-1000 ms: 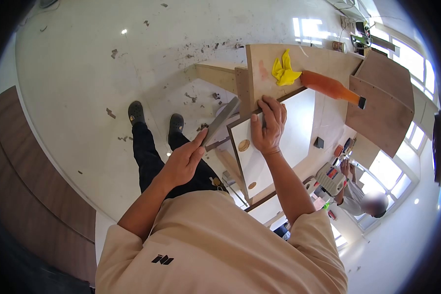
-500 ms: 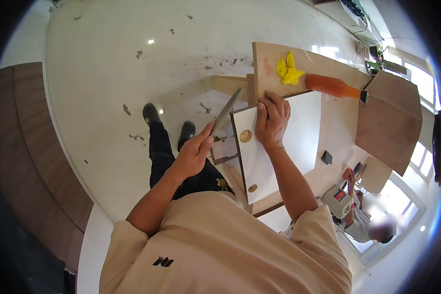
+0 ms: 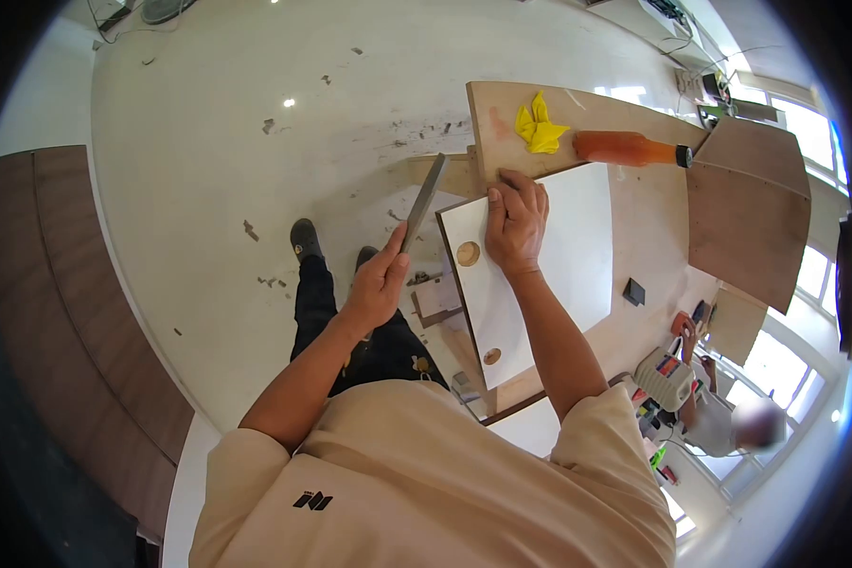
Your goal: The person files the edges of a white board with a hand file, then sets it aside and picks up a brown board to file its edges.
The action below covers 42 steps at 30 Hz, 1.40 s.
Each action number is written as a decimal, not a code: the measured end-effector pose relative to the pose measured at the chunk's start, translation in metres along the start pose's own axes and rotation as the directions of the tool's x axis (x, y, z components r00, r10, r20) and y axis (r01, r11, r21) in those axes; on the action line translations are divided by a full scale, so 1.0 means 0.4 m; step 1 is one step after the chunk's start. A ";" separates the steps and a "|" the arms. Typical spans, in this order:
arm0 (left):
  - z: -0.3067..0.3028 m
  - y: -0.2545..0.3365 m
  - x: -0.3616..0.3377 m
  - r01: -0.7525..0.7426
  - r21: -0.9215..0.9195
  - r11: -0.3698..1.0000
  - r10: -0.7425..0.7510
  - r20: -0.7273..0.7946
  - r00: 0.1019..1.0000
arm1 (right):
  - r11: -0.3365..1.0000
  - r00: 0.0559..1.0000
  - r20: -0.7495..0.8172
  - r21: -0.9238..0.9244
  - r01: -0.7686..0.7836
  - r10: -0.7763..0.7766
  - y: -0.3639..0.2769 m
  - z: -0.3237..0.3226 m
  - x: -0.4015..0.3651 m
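Observation:
My left hand (image 3: 379,289) grips the lower end of a flat grey metal bar, perhaps a file (image 3: 424,202), which points up and slightly right, apart from the panel. My right hand (image 3: 516,227) holds the upper left corner of a white panel (image 3: 568,256), its fingers curled at the top edge and its thumb on the face. Two round holes show near the panel's dark left edge. The panel lies on a wooden table (image 3: 667,222). Beyond my right hand are a yellow cloth (image 3: 541,128) and a bottle of orange liquid (image 3: 630,149).
A small dark block (image 3: 634,292) lies on the table, right of the panel. A brown wooden box (image 3: 753,208) stands at the right. Another person (image 3: 719,424) is at the lower right near a pale container (image 3: 665,381). Scraps lie on the floor (image 3: 189,189).
The view has shifted, so the table and panel appear slightly farther left. The metal bar stands a little steeper. Both hands keep their holds.

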<state>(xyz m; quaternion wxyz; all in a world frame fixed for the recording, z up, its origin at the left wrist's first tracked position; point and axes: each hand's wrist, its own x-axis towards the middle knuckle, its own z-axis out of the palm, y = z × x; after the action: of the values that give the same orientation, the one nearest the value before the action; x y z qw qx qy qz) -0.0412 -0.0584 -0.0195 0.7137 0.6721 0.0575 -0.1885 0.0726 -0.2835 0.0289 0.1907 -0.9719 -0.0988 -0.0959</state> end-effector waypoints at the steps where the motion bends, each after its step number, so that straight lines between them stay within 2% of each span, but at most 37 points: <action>1: -0.012 0.008 0.009 0.004 0.014 1.000 -0.005 0.020 1.000 | 1.000 1.000 0.005 -0.009 -0.005 0.005 -0.003 0.000 0.001; 8: -0.048 0.017 0.017 -0.064 0.007 0.998 0.063 0.054 0.997 | 0.999 1.000 -0.001 -0.028 -0.019 0.019 -0.016 0.003 0.009; 11: -0.032 0.027 0.006 0.091 0.000 0.996 -0.091 0.104 0.990 | 0.999 1.000 0.008 -0.043 -0.020 0.020 -0.020 0.003 0.011; 14: -0.014 0.007 -0.015 -0.038 -0.047 0.998 0.040 0.038 0.998 | 0.997 1.000 0.004 -0.078 0.000 0.001 -0.018 0.008 0.009; 17: -0.025 0.005 -0.044 -0.001 -0.041 0.999 0.003 0.031 1.000 | 0.998 1.000 0.001 -0.052 0.019 -0.019 -0.010 0.014 0.005; 20: 0.001 -0.006 -0.046 -0.082 -0.042 0.996 0.082 0.003 0.997 | 0.997 0.999 -0.002 -0.067 0.044 -0.044 -0.006 0.016 0.003; 23: 0.050 0.016 -0.008 -0.092 -0.098 0.991 0.088 -0.047 0.995 | 0.997 0.999 -0.002 -0.069 0.045 -0.045 -0.009 0.015 0.002; 26: 0.048 0.067 0.054 -0.010 -0.068 0.998 0.011 0.014 1.000 | 0.996 0.998 -0.005 -0.069 0.058 -0.058 -0.012 0.014 0.003; 29: 0.050 -0.006 0.044 -0.177 -0.107 0.978 0.156 -0.179 0.971 | 0.995 0.999 0.004 -0.089 0.050 -0.049 -0.009 0.015 0.003; 32: -0.004 0.002 -0.029 0.157 -0.090 0.983 -0.157 0.010 0.988 | 0.995 0.999 0.017 -0.089 0.038 -0.037 -0.010 0.013 0.004; 35: 0.030 -0.023 -0.045 -0.002 -0.130 0.991 0.004 0.015 1.000 | 0.995 0.999 -0.001 -0.091 0.046 -0.046 -0.009 0.016 0.002; 38: 0.056 0.024 0.016 0.008 -0.213 0.977 -0.003 0.025 1.000 | 0.995 0.999 -0.003 -0.088 0.054 -0.055 -0.006 0.016 0.002; 41: 0.029 0.045 0.064 -0.040 -0.154 0.987 0.047 0.039 0.998 | 0.996 0.999 0.007 -0.075 0.039 -0.039 -0.010 0.015 0.004; 42: 0.020 0.032 0.061 -0.019 -0.159 0.987 0.022 0.022 1.000 | 0.996 0.999 0.014 -0.079 0.037 -0.036 -0.012 0.013 0.009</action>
<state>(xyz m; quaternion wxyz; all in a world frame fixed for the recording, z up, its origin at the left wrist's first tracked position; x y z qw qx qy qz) -0.0157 -0.0707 -0.0149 0.7674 0.6116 0.0569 -0.1839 0.0757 -0.2767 0.0264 0.1498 -0.9773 -0.1140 -0.0973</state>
